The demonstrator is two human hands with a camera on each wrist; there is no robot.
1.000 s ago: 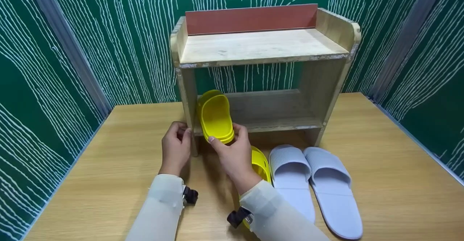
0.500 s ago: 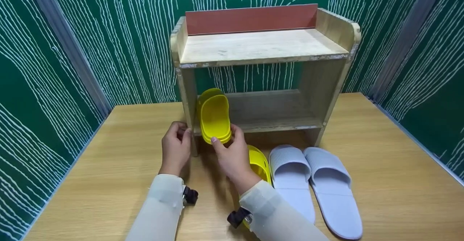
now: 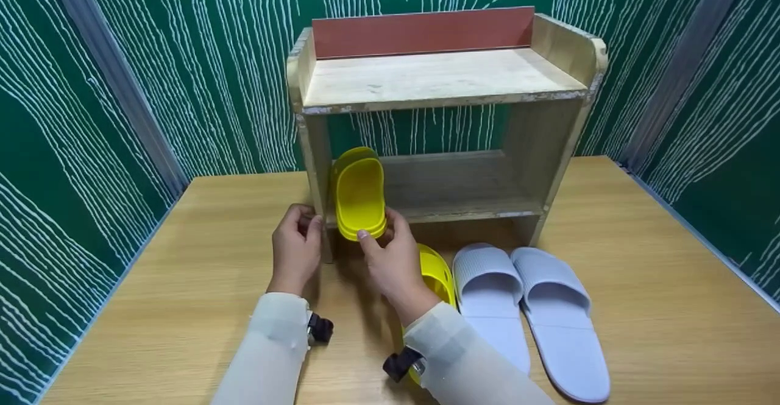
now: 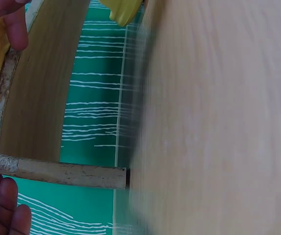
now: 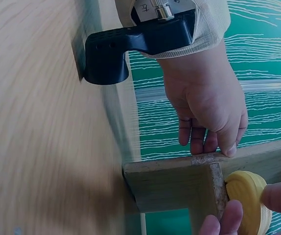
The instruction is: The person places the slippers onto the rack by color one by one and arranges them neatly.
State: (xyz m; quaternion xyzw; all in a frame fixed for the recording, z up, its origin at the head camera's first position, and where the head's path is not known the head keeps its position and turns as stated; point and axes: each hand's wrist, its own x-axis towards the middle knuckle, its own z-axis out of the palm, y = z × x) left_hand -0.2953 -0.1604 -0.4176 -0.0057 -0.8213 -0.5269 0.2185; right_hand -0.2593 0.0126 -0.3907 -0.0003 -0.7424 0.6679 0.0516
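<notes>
At the left end of the lower tier of a wooden shoe rack (image 3: 454,183), a yellow clog (image 3: 359,195) points toe inward, close against the side panel (image 3: 314,161). Its heel sticks out past the front edge. My right hand (image 3: 395,265) pinches that heel, thumb on top and fingers at its right side. In the right wrist view, the clog (image 5: 245,198) touches the tier's edge. My left hand (image 3: 295,246) rests with thumb and fingertips against the panel's outer side. Another yellow clog (image 3: 436,268) stands on the table, partly hidden by my right forearm.
Two pale lilac slippers (image 3: 490,332) (image 3: 567,338) lie side by side on the wooden table (image 3: 152,307), right of the second clog. The rack's upper tier (image 3: 445,79) has a red back strip. Green walls (image 3: 244,58) with white streaks surround the table.
My right hand and the yellow clog have shifted slightly left and inward, toward the side panel. My left hand has stayed in place.
</notes>
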